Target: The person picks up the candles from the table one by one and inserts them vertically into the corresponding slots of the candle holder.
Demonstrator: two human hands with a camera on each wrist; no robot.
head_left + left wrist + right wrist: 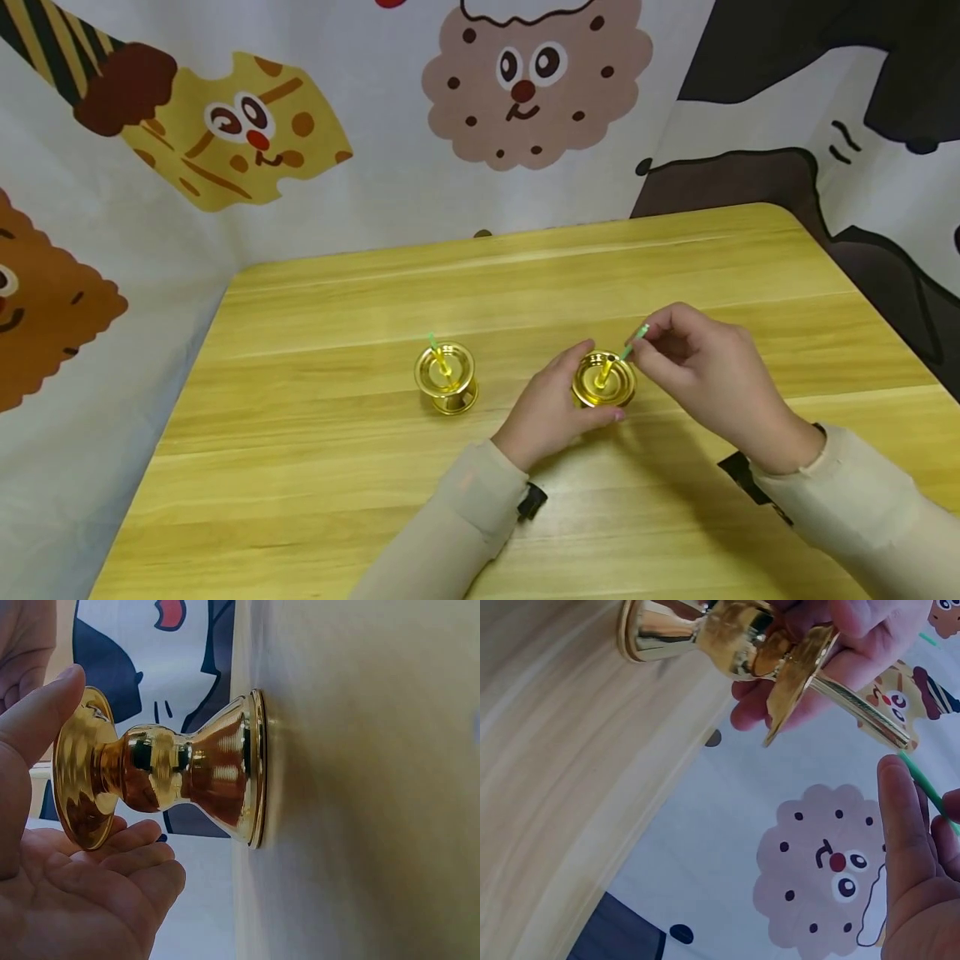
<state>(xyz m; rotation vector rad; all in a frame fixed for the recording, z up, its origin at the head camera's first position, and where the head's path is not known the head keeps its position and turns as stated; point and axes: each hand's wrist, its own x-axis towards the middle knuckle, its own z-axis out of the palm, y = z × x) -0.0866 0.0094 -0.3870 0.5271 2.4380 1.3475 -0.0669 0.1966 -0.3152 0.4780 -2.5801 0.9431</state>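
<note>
On the right of the head view stands a gold candlestick-like holder, with a round dish on top and a thin gold tube rising from it. My left hand holds that dish by its rim, thumb on one side and fingers on the other. Its flared base rests on the table. My right hand pinches a thin green stick, whose lower end is at the tube's tip; whether it is inside cannot be told. A second gold holder stands to the left, a green stick in its tube.
Both holders stand on a wood-grain table. A white cloth with cartoon food figures hangs behind the table's far edge and along its left side. Dark straps with small devices sit at both wrists.
</note>
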